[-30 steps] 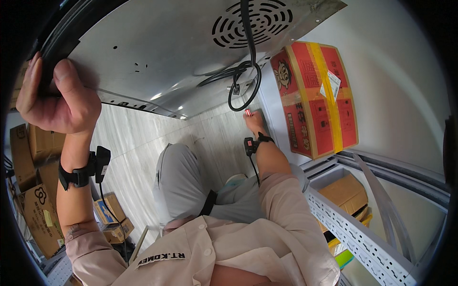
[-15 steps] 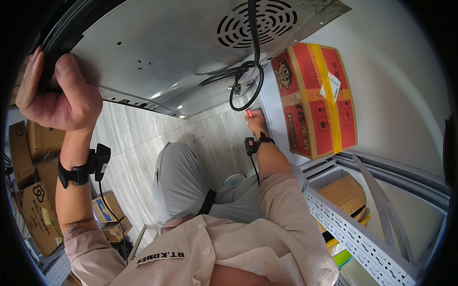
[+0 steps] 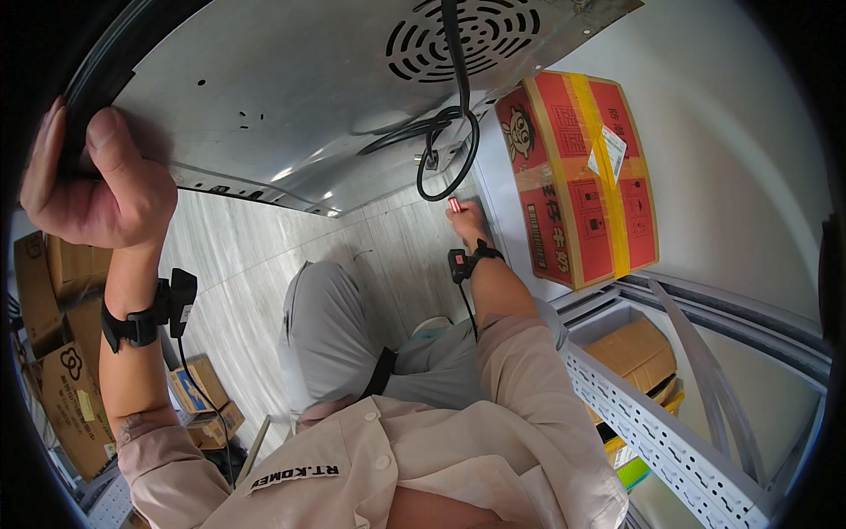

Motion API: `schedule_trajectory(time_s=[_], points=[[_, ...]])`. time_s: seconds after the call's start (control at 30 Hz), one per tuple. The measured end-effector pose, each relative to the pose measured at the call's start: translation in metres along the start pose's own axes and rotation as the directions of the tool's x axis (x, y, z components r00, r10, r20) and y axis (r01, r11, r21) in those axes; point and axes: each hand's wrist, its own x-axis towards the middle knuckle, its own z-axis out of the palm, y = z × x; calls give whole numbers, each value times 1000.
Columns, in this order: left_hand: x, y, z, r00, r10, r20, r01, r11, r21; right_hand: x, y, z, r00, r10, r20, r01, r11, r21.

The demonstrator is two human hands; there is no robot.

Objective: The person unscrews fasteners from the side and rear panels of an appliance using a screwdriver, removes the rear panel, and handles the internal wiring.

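My left hand [image 3: 106, 189] is closed round the black edge strip [image 3: 106, 75] of a stainless steel panel [image 3: 273, 106] at the upper left. Far down, past the panel's lower edge, my right hand [image 3: 464, 220] grips a small red-and-white object [image 3: 454, 204] that I cannot make out further. Just above it hangs a looped black cable [image 3: 472, 154], near a small metal fitting [image 3: 430, 160] at the panel's lower part. Slotted round vents [image 3: 419, 48] are cut into the panel.
A red carton with yellow tape [image 3: 577, 176] stands on the right. Below it are metal rails [image 3: 749, 335], a perforated grey beam [image 3: 661, 441] and a cardboard box [image 3: 630, 353]. Brown boxes [image 3: 75, 401] are stacked at lower left. My bent knee [image 3: 326, 309] rests above the pale floor [image 3: 238, 247].
The panel and my left hand appear slightly farther left than half a second earlier, along with much of the view. Both hands keep their grips.
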Motion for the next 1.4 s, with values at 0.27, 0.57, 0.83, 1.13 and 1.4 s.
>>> schedule_trajectory(time_s=[0.27, 0.57, 0.83, 1.13, 1.4], points=[[5, -9, -7, 996, 2, 92, -3, 1000, 15, 33, 5, -1, 989, 118, 94, -116, 993, -24], [2, 4, 7, 998, -44, -53, 40, 997, -63, 9, -6, -3, 997, 71, 38, -70, 997, -22], [3, 5, -5, 999, -48, 19, 49, 998, -28, 11, -21, 6, 975, 99, 197, -87, 994, -69], [7, 8, 7, 999, -24, -32, 23, 999, -40, 21, 17, 7, 996, -62, 58, 60, 998, 32], [3, 8, -1, 999, -34, 5, 34, 999, -14, 2, -8, 11, 991, -104, 86, 119, 976, -185]])
